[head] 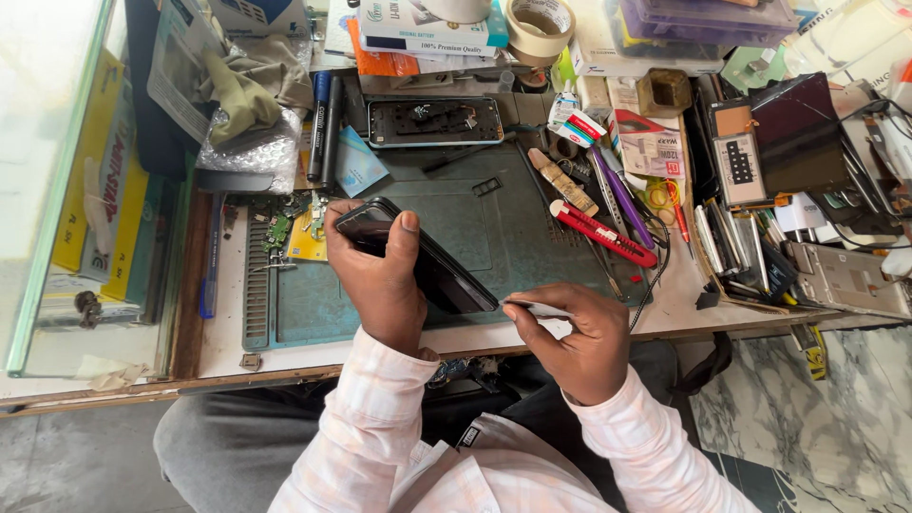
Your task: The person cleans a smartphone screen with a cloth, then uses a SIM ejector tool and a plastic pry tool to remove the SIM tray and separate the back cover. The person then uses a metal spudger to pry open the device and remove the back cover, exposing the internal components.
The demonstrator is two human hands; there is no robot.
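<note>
Two hands at work over a cluttered worktop (228,332), seen from above. Left hand (380,275) wrapped around a black phone (418,256), thumb pressed on the upper face, grip closed on the handset and holding it tilted above the green repair mat (494,228). Right hand (579,337) pinched shut on a thin white pry tool (537,310), tip touching the lower corner of the phone, just at the near edge of the worktop. Behind the mat, an opened phone frame (435,122) lying flat with small parts showing inside. Right of the mat, a red-handled cutter (603,233), a purple-handled tool (622,195) and a wooden-handled brush (562,180), all close together. Far back, a roll of tan tape (540,27) beside stacked boxes (427,27). Left of the opened frame, two dark markers (323,128) side by side and a crumpled cloth (249,85) on bubble wrap. Right side, a dark tablet-like screen (803,133) propped among loose parts. Pale striped sleeves (380,427) on both arms.
</note>
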